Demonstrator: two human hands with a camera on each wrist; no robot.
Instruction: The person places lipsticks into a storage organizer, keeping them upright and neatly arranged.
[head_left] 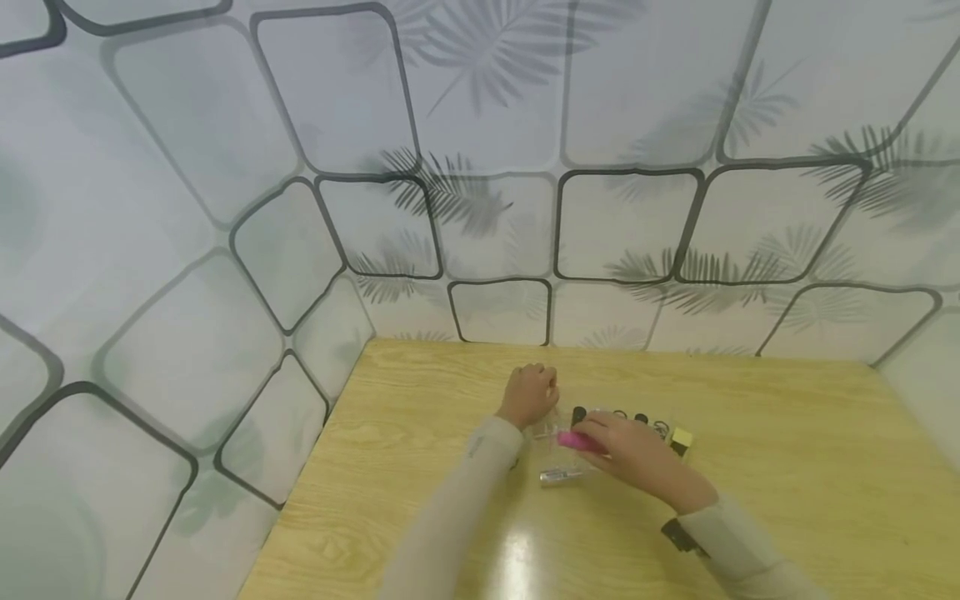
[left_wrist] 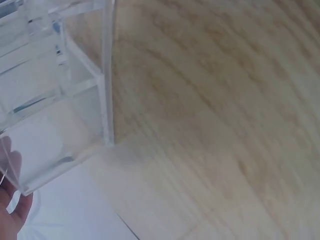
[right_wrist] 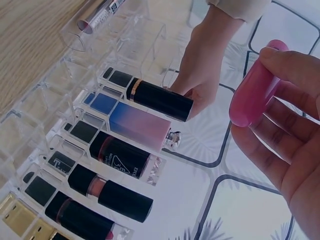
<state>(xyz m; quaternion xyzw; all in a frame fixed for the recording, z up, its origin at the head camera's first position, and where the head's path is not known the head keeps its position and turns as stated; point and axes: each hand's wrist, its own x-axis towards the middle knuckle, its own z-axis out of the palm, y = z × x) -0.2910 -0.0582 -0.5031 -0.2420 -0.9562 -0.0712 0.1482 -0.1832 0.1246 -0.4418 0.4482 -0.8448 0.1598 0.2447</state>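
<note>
A clear acrylic lipstick organizer (left_wrist: 106, 100) with several compartments stands on the table. My left hand (head_left: 529, 395) grips it at one end; in the left wrist view its fingers (left_wrist: 22, 207) are at the organizer's corner. My right hand (right_wrist: 295, 115) pinches a glossy pink, rounded cosmetic tube (right_wrist: 257, 87) between thumb and fingers, held above the organizer. Lying in a row in the slots are a black lipstick with a gold band (right_wrist: 160, 100), a blue-to-pink tube (right_wrist: 140, 125), and several other black lipsticks (right_wrist: 125, 200).
A clear-and-silver tube (head_left: 562, 476) lies on the near side of the organizer. Gold cases (right_wrist: 20, 215) fill the end slots, showing as a yellow block (head_left: 681, 441) in the head view. A patterned wall (head_left: 495, 312) rises behind the wooden table (head_left: 787, 467).
</note>
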